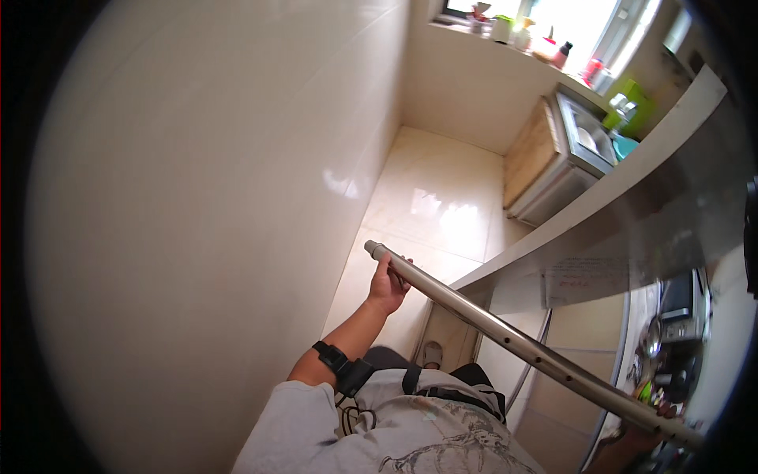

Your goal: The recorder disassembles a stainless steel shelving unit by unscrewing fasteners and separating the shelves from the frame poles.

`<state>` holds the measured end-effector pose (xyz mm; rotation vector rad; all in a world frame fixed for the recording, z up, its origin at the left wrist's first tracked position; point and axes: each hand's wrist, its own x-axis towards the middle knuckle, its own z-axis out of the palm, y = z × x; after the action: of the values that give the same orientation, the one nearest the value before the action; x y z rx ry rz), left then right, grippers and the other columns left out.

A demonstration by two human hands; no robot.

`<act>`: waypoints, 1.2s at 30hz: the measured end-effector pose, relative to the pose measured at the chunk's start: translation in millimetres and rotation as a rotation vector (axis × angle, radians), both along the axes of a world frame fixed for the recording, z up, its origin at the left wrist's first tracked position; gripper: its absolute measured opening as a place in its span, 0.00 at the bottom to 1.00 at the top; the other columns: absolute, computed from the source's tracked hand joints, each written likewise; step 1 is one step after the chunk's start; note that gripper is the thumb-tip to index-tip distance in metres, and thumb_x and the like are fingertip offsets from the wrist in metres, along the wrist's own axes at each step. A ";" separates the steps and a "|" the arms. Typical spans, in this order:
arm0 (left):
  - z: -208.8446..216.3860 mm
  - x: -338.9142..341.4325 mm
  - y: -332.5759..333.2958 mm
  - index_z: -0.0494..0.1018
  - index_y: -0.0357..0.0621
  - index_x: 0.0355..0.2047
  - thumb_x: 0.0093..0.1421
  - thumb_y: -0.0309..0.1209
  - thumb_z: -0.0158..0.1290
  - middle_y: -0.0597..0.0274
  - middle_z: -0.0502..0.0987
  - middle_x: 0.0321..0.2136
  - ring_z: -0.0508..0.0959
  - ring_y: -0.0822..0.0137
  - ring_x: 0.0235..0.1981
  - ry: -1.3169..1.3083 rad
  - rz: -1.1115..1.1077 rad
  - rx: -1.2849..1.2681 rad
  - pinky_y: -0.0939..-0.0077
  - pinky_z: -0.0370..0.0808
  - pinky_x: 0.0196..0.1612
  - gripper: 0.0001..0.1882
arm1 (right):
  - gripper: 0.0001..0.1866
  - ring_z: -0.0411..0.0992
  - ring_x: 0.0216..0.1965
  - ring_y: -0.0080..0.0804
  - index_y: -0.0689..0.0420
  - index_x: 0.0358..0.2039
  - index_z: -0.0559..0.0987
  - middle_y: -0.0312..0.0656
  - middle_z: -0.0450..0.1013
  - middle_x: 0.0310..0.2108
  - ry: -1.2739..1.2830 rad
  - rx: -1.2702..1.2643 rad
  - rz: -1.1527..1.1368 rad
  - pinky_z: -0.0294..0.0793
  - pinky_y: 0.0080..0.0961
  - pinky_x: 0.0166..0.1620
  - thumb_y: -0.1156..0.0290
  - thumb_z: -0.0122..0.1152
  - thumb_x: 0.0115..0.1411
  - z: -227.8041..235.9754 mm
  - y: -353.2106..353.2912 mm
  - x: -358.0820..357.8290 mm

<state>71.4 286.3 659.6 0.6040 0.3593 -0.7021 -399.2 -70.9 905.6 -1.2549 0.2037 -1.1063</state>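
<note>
A long champagne-coloured metal pole [466, 304] slants across in front of me, its far-left end fitted with a pale end cap and its side pierced by several small dark holes. My left hand [389, 288] is wrapped round it just behind the cap, the thumb on one side and fingertips showing on the other. Toward the lower right, my right hand [636, 442] grips the same pole near its other end. That hand sits in shadow, and only some of its fingers show over the metal.
A pale tiled wall [213, 197] rises on my left. To the right, a glossy grey panel [616, 213] with a white edge lies close to the pole. Beyond are a sink [588, 130], a wooden board [530, 158] and bottles [562, 55] on a windowsill. A microwave [685, 304] stands at right.
</note>
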 end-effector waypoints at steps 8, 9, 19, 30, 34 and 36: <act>99.4 77.4 -41.9 0.60 0.46 0.50 0.56 0.48 0.44 0.61 0.67 0.47 0.66 0.61 0.50 -0.271 -0.333 -0.242 0.63 0.64 0.52 0.26 | 0.16 0.69 0.34 0.25 0.55 0.40 0.67 0.36 0.67 0.36 -0.296 0.140 -0.486 0.73 0.25 0.38 0.60 0.51 0.55 -10.2 112.2 -35.5; 109.4 82.0 -49.2 0.60 0.46 0.50 0.56 0.47 0.45 0.62 0.67 0.46 0.66 0.62 0.49 -0.281 -0.337 -0.218 0.63 0.64 0.52 0.25 | 0.16 0.69 0.33 0.25 0.55 0.40 0.68 0.36 0.67 0.37 -0.345 0.165 -0.712 0.73 0.23 0.37 0.59 0.51 0.55 -4.1 131.3 -25.6; 244.1 151.9 -148.5 0.69 0.45 0.37 0.59 0.45 0.44 0.65 0.74 0.27 0.74 0.72 0.28 -0.499 -0.450 -0.457 0.81 0.71 0.27 0.16 | 0.22 0.66 0.44 0.24 0.55 0.48 0.65 0.38 0.66 0.41 -0.332 -0.220 -0.495 0.71 0.25 0.45 0.55 0.46 0.58 11.4 209.6 -1.0; 413.3 116.9 -212.1 0.69 0.47 0.33 0.59 0.42 0.46 0.64 0.74 0.27 0.71 0.76 0.24 -0.677 -0.645 -0.688 0.84 0.62 0.19 0.12 | 0.25 0.63 0.50 0.31 0.58 0.49 0.64 0.41 0.65 0.48 -0.892 -0.083 -1.198 0.62 0.32 0.53 0.54 0.48 0.58 121.6 208.5 -55.1; 446.4 110.8 -235.0 0.68 0.47 0.30 0.57 0.39 0.49 0.67 0.72 0.24 0.70 0.78 0.24 -0.690 -0.822 -0.792 0.87 0.59 0.16 0.10 | 0.26 0.62 0.52 0.33 0.56 0.54 0.61 0.44 0.61 0.53 -0.251 -0.683 -0.510 0.58 0.35 0.56 0.56 0.47 0.58 168.2 221.4 -35.3; 452.4 103.8 -245.5 0.67 0.47 0.31 0.55 0.39 0.51 0.67 0.71 0.24 0.68 0.79 0.22 -0.670 -0.950 -0.766 0.87 0.57 0.15 0.10 | 0.25 0.63 0.51 0.33 0.55 0.52 0.63 0.43 0.64 0.51 -0.271 -0.674 -0.557 0.59 0.35 0.55 0.56 0.47 0.58 191.3 215.6 -5.0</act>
<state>175.1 40.8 1111.9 0.2053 -0.8621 -1.3779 -404.2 144.8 1096.9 -1.6662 -0.0425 -1.9167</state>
